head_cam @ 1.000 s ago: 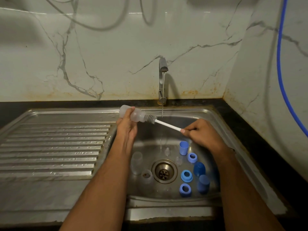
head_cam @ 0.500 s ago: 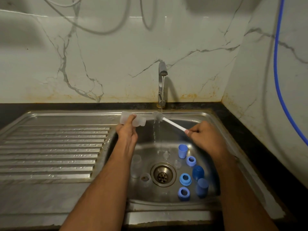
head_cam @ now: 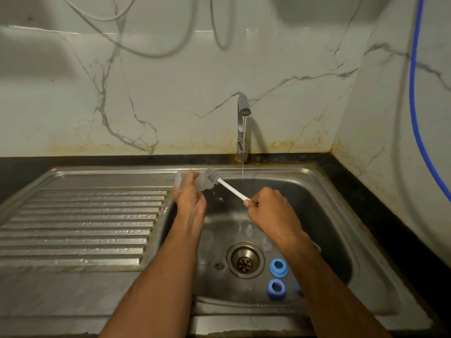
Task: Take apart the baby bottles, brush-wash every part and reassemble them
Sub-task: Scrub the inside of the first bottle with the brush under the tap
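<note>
1. Both hands work above the sink basin (head_cam: 329, 215). Left hand (head_cam: 189, 201) grips a clear baby bottle (head_cam: 192, 182), fingers curled round its body, holding it on its side with the mouth pointing toward 3 o'clock, so the brush can go straight in.
2. Right hand (head_cam: 271, 211) pinches the far end of the bottle brush (head_cam: 227, 186) by its white handle, thumb and fingers closed round it. The grey bristle head sits right at the bottle's mouth; whether it is partly inside I cannot tell.
3. Bottle and brush are held at about 10 o'clock from the drain (head_cam: 244, 260), just left of the thin water stream falling from the tap (head_cam: 243, 111). That keeps them close to the water, and drips fall into the basin.
4. Two blue screw rings (head_cam: 278, 266) lie on the basin floor at roughly 4 o'clock from the drain, one nearer the front edge than the other. Faint clear parts lie around the drain, too pale to name. They look parked there awaiting their turn.
5. Ribbed draining board (head_cam: 80, 228) lies at 9 o'clock of the basin, wet and bare of parts in view.
6. Judging by the loose parts, disassembly is done, brushing is under way, and reassembly has not begun.
</note>
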